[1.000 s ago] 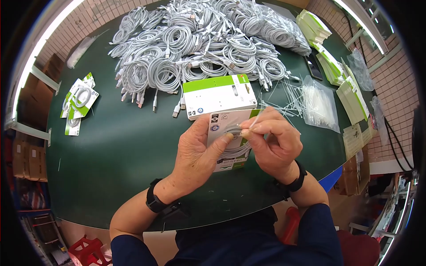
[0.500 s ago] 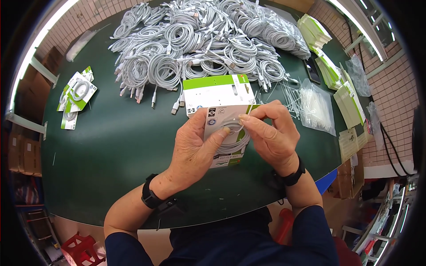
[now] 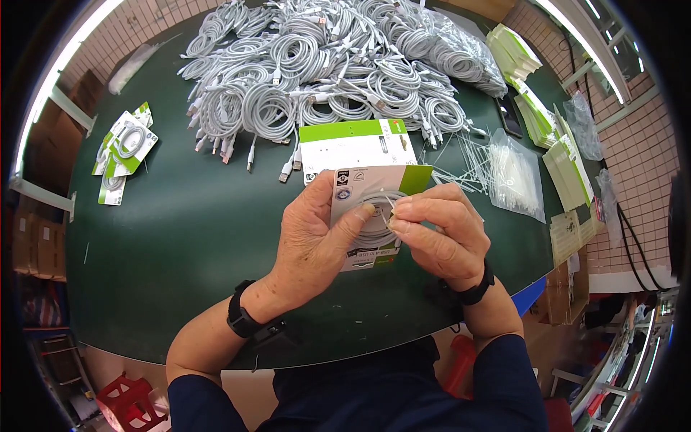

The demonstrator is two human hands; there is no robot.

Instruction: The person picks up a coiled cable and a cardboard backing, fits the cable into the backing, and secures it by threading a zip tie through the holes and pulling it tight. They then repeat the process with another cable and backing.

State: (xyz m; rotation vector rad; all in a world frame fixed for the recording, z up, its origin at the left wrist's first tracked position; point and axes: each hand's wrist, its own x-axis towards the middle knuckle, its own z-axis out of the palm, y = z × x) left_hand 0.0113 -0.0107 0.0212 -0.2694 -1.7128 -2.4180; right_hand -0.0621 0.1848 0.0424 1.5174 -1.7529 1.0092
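Observation:
My left hand (image 3: 311, 234) grips a green and white packaging card (image 3: 417, 178), its thumb pressing a coiled white cable (image 3: 374, 237) flat against the card's face. From the right, the thumb and fingertips of my right hand (image 3: 448, 234) pinch a thin white cable tie (image 3: 389, 203) at the coil's right side. Where the tie runs behind the fingers is hidden. Just beyond the held card lies a stack of similar cards (image 3: 356, 149), partly covered by it.
A large heap of coiled cables (image 3: 295, 57) fills the far side of the green table (image 3: 180, 273). Loose cable ties (image 3: 471, 162) and a bag of ties (image 3: 515, 176) lie right, near a phone (image 3: 508, 115) and card stacks (image 3: 536, 115). Cards with cables (image 3: 128, 147) lie left.
My right hand has shifted slightly down, its fingertips now closer together on the tie. The upper right corner of the held card shows more. My left hand keeps its hold.

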